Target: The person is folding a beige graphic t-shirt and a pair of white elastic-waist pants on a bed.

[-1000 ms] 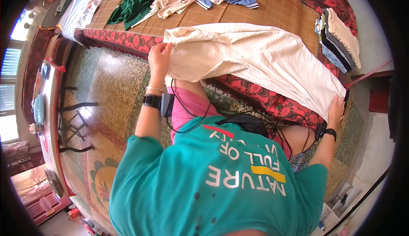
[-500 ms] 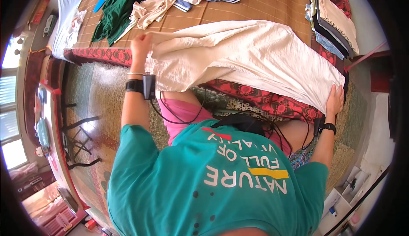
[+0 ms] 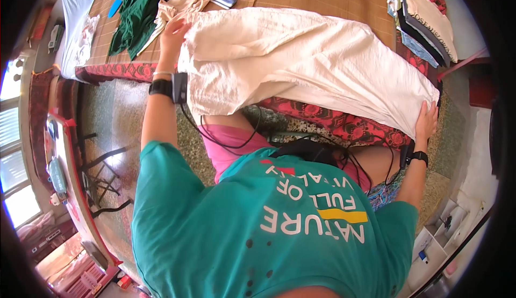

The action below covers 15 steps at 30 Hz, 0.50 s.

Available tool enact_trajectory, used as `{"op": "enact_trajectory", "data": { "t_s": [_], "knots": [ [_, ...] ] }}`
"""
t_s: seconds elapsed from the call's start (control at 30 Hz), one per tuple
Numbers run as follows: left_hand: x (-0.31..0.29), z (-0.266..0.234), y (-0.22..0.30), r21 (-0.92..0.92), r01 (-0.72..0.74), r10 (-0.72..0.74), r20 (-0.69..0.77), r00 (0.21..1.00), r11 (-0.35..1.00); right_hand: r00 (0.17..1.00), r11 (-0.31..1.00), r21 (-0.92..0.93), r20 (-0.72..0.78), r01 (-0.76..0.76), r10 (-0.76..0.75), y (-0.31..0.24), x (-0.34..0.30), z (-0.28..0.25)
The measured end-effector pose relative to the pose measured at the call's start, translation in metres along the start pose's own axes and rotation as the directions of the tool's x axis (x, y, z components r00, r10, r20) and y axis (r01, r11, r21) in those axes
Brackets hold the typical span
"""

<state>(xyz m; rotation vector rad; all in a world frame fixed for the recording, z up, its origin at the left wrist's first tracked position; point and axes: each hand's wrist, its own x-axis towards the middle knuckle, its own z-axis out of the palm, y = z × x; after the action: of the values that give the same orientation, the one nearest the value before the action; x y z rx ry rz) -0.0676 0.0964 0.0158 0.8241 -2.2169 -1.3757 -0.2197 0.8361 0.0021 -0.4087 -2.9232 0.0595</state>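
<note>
A pair of cream trousers [image 3: 301, 61] lies lengthwise along the near part of the bed, one half laid over the other, with soft creases. At the upper left end of the cloth is my left hand [image 3: 173, 33], its fingers loosened and apart beside the edge. My right hand [image 3: 427, 121] rests at the far right end, fingers stretched out flat against the narrow end of the trousers. The lower left corner of the cloth hangs over the bed's edge above my knee.
A brown checked mat [image 3: 322, 2] covers the bed. Crumpled clothes, including a dark green garment [image 3: 142, 15], lie at the back left. A folded stack of clothes [image 3: 424, 23] stands at the right. Black cables [image 3: 236, 146] cross my lap.
My left hand has loosened from a closed grip and its fingers have spread. The trousers' left end has come down flatter on the bed. My right hand stays at the right end.
</note>
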Motion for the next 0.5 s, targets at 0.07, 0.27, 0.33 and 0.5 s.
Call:
{"op": "enact_trajectory", "data": {
  "t_s": [0.07,0.27,0.33,0.5],
  "knots": [
    [-0.026,-0.005,0.000,0.014,-0.116,0.111,0.188,0.976,0.993,1.000,1.000,-0.001,-0.026,0.004,-0.004,0.004,0.006,0.003],
    [-0.050,-0.007,-0.008,0.105,-0.025,-0.011,0.328,0.945,0.994,1.000,1.000,0.013,-0.017,-0.011,0.011,0.002,0.007,0.004],
    [-0.045,-0.004,-0.014,0.095,-0.036,0.008,0.273,0.962,0.995,1.000,1.000,0.009,-0.022,0.000,0.000,0.001,0.008,0.007],
    [-0.036,0.010,-0.020,0.167,-0.070,0.018,0.292,0.956,0.983,1.000,1.000,0.019,-0.012,-0.008,0.008,0.002,0.006,0.006]
  ]
}}
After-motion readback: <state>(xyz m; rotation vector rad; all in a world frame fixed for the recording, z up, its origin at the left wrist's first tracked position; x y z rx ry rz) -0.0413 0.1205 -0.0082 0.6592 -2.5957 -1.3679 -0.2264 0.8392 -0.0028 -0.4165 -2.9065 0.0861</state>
